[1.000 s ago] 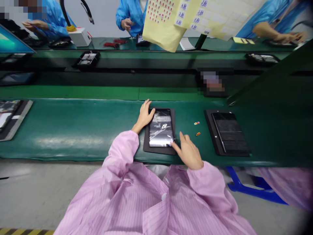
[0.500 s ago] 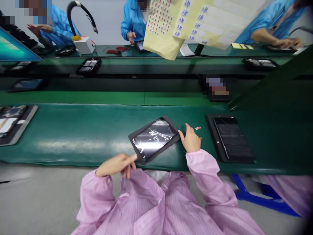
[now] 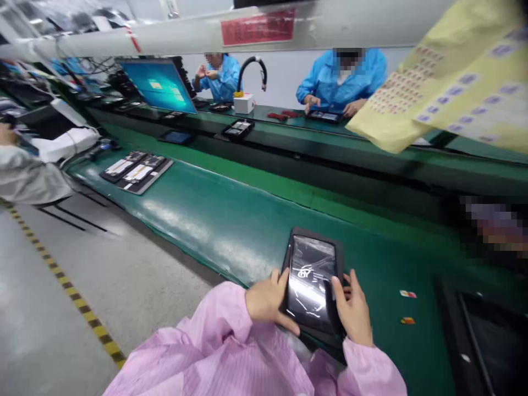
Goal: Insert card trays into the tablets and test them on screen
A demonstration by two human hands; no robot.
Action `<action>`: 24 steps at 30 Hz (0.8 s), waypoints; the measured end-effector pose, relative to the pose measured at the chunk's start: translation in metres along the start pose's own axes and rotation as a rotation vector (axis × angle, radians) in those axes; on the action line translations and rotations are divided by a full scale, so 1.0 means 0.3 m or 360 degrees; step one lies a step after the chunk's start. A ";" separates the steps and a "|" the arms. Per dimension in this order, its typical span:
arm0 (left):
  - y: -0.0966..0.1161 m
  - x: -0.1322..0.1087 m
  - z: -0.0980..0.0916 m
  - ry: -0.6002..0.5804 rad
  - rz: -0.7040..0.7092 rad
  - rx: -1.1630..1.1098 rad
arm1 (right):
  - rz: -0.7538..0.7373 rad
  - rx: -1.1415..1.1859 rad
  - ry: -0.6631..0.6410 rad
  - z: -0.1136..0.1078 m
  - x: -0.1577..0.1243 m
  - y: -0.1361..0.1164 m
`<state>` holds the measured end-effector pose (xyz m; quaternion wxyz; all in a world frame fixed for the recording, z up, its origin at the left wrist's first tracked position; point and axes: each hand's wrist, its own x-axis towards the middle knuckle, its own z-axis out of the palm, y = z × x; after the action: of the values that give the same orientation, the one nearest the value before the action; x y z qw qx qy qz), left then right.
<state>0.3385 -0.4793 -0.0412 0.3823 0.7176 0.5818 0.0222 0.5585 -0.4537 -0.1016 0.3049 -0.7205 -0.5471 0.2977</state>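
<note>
Touching tablet (image 3: 312, 283) on dark pad (image 3: 340, 254) at 5 o'clock on green bench (image 3: 223, 212), with left hand (image 3: 267, 297) at its 8 and right hand (image 3: 355, 312) at its 4, can't tell if gripping, with monitor (image 3: 159, 85) at 10 and striped floor tape (image 3: 99, 332) at 8.

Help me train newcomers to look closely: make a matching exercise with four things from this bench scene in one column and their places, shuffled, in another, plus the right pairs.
Things
1. tablet with the white logo
2. small orange piece
3. monitor
4. yellow sheets

Places
A. hanging at the upper right of the picture
B. on the green bench, to the right of both hands
C. between the left hand and the right hand
D. in the upper left part of the picture, its screen lit blue-green

Right pairs: 1-C, 2-B, 3-D, 4-A
</note>
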 end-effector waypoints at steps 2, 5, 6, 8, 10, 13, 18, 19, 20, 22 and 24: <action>0.029 -0.027 0.057 0.0009 -0.0190 -0.0099 | -0.0106 0.0062 -0.0002 0.012 0.065 -0.009; 0.036 -0.023 0.111 0.0211 -0.0335 -0.0284 | -0.0233 0.0101 -0.0055 0.018 0.096 -0.014; 0.026 -0.015 0.117 0.0235 -0.0316 -0.0323 | -0.0264 0.0108 -0.0055 0.018 0.091 -0.013; -0.008 0.006 0.115 0.0253 -0.0204 -0.0360 | -0.0286 0.0122 -0.0066 0.019 0.070 -0.008; -0.051 0.031 0.100 0.0238 -0.0065 -0.0393 | -0.0246 0.0171 -0.0085 0.020 0.042 0.000; -0.101 0.065 0.073 0.0140 0.0110 -0.0441 | -0.0148 0.0292 -0.0055 0.015 0.009 0.012; -0.120 0.080 0.051 0.0077 0.0200 -0.0432 | -0.0048 0.0404 -0.0014 0.008 -0.020 0.015; -0.119 0.079 0.049 0.0058 0.0189 -0.0435 | -0.0048 0.0412 -0.0019 0.010 -0.027 0.013; -0.118 0.076 0.045 0.0032 0.0175 -0.0437 | -0.0050 0.0411 -0.0017 0.012 -0.035 0.011; -0.118 0.073 0.036 -0.0044 0.0157 -0.0432 | -0.0053 0.0389 0.0012 0.018 -0.056 0.010; -0.119 0.076 0.022 -0.0125 0.0182 -0.0424 | -0.0049 0.0365 0.0068 0.025 -0.076 0.014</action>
<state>0.3199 -0.4622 -0.0757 0.4946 0.6929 0.5164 0.0929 0.5501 -0.4759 -0.1074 0.4015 -0.6785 -0.5140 0.3380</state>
